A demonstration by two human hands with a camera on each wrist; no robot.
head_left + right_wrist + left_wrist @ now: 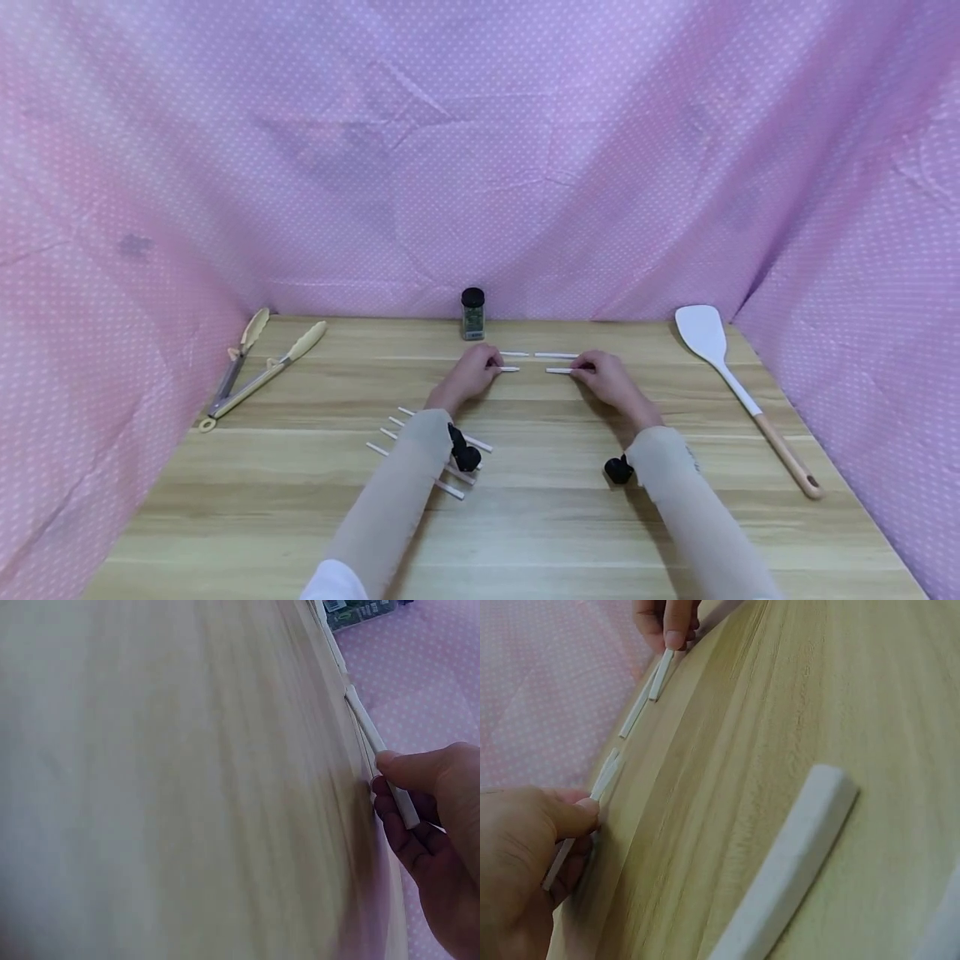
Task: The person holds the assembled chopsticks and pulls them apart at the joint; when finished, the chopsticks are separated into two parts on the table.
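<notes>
My left hand point(469, 372) pinches a slim white stick point(510, 369) between thumb and fingers, low over the table. Opposite it, my right hand point(609, 382) pinches a second white stick point(558, 371), its end pointing toward the first with a gap between. Just behind these, two more white sticks, a left one point(516, 354) and a right one point(555, 356), lie end to end on the wood. In the right wrist view the held stick point(366, 724) runs between thumb and fingertips, its near end sticking out past them.
Several more white sticks point(450, 489) lie side by side beneath my left forearm, partly hidden. A black-lidded spice jar point(473, 317) stands at the table's back edge. Spread tongs point(258, 389) lie at left, a white spatula point(702, 333) with wooden handle at right. Pink dotted cloth surrounds the table.
</notes>
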